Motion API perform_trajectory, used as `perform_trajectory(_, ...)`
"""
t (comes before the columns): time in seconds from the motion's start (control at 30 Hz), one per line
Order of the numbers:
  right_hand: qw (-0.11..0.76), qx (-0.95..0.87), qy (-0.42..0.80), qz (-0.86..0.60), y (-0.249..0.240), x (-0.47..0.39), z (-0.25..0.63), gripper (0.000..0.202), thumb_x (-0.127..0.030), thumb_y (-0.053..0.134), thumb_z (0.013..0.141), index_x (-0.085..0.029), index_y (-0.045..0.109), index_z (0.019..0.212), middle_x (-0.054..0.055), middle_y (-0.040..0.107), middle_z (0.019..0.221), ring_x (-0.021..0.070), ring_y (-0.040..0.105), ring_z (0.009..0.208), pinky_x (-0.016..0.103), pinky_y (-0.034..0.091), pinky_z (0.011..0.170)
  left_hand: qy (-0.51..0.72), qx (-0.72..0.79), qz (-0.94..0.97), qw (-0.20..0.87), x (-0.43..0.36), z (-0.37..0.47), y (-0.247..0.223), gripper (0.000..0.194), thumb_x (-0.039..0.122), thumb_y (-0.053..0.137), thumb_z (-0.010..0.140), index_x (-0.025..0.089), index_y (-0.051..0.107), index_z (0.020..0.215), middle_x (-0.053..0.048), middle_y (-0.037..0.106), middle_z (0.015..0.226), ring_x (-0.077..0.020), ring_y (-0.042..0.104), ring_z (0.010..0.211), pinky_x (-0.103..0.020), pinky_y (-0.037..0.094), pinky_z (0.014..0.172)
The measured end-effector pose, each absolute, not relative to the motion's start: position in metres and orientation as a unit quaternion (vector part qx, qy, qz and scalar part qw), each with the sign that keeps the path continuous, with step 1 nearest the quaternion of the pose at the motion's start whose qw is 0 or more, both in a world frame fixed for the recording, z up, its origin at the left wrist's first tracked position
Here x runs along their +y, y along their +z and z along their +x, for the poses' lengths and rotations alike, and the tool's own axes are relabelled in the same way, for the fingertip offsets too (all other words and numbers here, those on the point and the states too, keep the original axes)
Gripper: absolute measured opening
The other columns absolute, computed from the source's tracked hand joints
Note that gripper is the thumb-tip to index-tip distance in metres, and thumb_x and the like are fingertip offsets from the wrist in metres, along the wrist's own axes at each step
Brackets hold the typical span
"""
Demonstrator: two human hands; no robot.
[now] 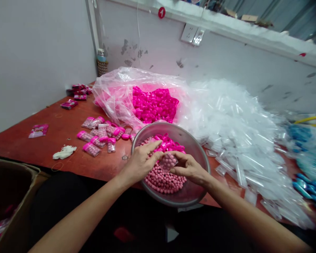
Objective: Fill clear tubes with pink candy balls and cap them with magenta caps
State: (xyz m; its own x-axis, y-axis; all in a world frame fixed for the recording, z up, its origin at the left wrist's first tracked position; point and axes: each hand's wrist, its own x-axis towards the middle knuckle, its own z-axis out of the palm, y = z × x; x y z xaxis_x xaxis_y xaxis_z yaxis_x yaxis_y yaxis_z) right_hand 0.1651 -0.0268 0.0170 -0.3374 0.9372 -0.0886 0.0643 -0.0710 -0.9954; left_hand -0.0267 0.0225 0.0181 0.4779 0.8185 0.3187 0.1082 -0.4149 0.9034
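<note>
Plastic bead container [168, 161] between the hands [140, 161] [191, 169]

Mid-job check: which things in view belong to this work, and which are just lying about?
Likely part of the job:
- bead-filled container in the right hand
- metal bowl
- loose pink beads
- pink lids, bagged and in the bowl
- heap of clear containers
- lidded containers

Apparently just lying about:
- crumpled white item
- bottle in its woven holder
- blue pieces, far right
</note>
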Motion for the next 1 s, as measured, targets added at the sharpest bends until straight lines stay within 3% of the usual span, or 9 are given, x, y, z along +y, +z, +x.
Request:
perform_trajectory(0.13, 0.429, -0.545, 0.571, -0.439, 0.013, -0.035, 0.169, 0.038, -0.026, 0.067, 0.073, -0.019, 0.058, 0.109, 0.004, 0.064, 0.094, 0.0178, 0.061, 0.091, 0.035, 0.048, 0.085, 0.329, 0.216, 0.695, 0.601, 0.013, -0.013, 0.022, 0.037, 0.020, 0.054, 0.080, 0.018, 0.058, 0.117, -0.006, 0.066, 0.109, -0.0197, 0.060, 0.100, -0.030, 0.046, 0.088)
perform_trajectory(0.27, 0.414, -0.579, 0.510, -0.482, 0.013, -0.038, 0.175, 0.027, -0.029, 0.065, 0.075, -0.019, 0.058, 0.099, 0.002, 0.064, 0.086, 0.0159, 0.062, 0.081, 0.032, 0.052, 0.076, 0.332, 0.235, 0.650, 0.642, 0.010, -0.003, 0.022, 0.031, 0.017, 0.055, 0.077, 0.013, 0.065, 0.106, -0.006, 0.069, 0.093, -0.0195, 0.061, 0.090, -0.028, 0.048, 0.079)
perform_trajectory(0.43, 0.365, -0.709, 0.349, -0.493, 0.031, -0.038, 0.186, 0.037, -0.028, 0.065, 0.076, -0.021, 0.052, 0.110, 0.004, 0.061, 0.097, 0.0134, 0.059, 0.080, 0.025, 0.049, 0.069, 0.281, 0.231, 0.618, 0.697, 0.014, -0.003, 0.015, 0.030, 0.022, 0.058, 0.073, 0.010, 0.068, 0.099, -0.005, 0.067, 0.080, -0.0161, 0.060, 0.071, -0.026, 0.047, 0.067)
perform_trajectory(0.6, 0.261, -0.776, 0.327, -0.472, 0.043, -0.037, 0.187, 0.022, -0.028, 0.061, 0.079, -0.016, 0.058, 0.098, 0.002, 0.060, 0.078, 0.0115, 0.056, 0.069, 0.021, 0.046, 0.061, 0.263, 0.229, 0.650, 0.675, 0.014, -0.005, 0.012, 0.028, 0.022, 0.058, 0.073, 0.013, 0.070, 0.096, -0.004, 0.067, 0.078, -0.0167, 0.060, 0.071, -0.027, 0.045, 0.069)
perform_trajectory(0.87, 0.343, -0.650, 0.443, -0.513, 0.021, -0.042, 0.182, 0.026, -0.034, 0.066, 0.074, -0.019, 0.051, 0.089, -0.005, 0.056, 0.059, 0.0099, 0.056, 0.051, 0.021, 0.047, 0.050, 0.271, 0.273, 0.685, 0.619, 0.015, -0.007, 0.008, 0.028, 0.021, 0.056, 0.074, 0.013, 0.070, 0.097, -0.003, 0.068, 0.076, -0.0154, 0.058, 0.066, -0.024, 0.044, 0.062)
perform_trajectory(1.0, 0.284, -0.699, 0.416, -0.507, 0.026, -0.042, 0.181, 0.022, -0.034, 0.063, 0.077, -0.018, 0.055, 0.091, -0.005, 0.052, 0.059, 0.0085, 0.051, 0.050, 0.019, 0.043, 0.048, 0.270, 0.258, 0.696, 0.613, 0.014, -0.007, 0.007, 0.030, 0.021, 0.056, 0.075, 0.013, 0.068, 0.100, -0.004, 0.070, 0.083, -0.0185, 0.061, 0.075, -0.027, 0.046, 0.069)
